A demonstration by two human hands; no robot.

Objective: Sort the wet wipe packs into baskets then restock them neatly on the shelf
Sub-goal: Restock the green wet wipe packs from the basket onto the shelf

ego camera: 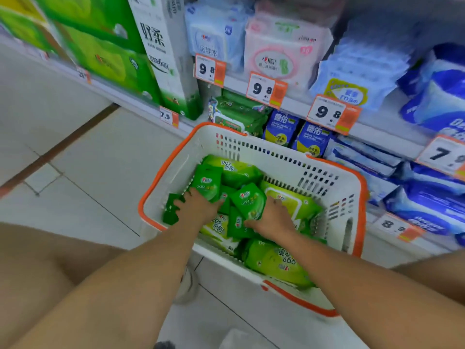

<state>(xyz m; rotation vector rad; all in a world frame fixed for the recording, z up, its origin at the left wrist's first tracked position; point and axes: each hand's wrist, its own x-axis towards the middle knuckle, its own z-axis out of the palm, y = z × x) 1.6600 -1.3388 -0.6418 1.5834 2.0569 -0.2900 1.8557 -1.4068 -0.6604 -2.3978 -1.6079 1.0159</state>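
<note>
Both my hands reach into the white plastic basket with orange rim [251,144].
My left hand [198,207] and right hand [273,219] each pinch small soft green wipe packs [249,201]; light, slippery film, best held by edges.

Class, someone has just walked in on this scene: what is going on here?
A person is crouched by a shop shelf, both hands in a white basket with an orange rim, full of green wipe packs. The left hand grips a small dark green pack; the right hand grips another small pack. Larger light green packs lie underneath. More green packs sit on the lower shelf just behind the basket.
</note>
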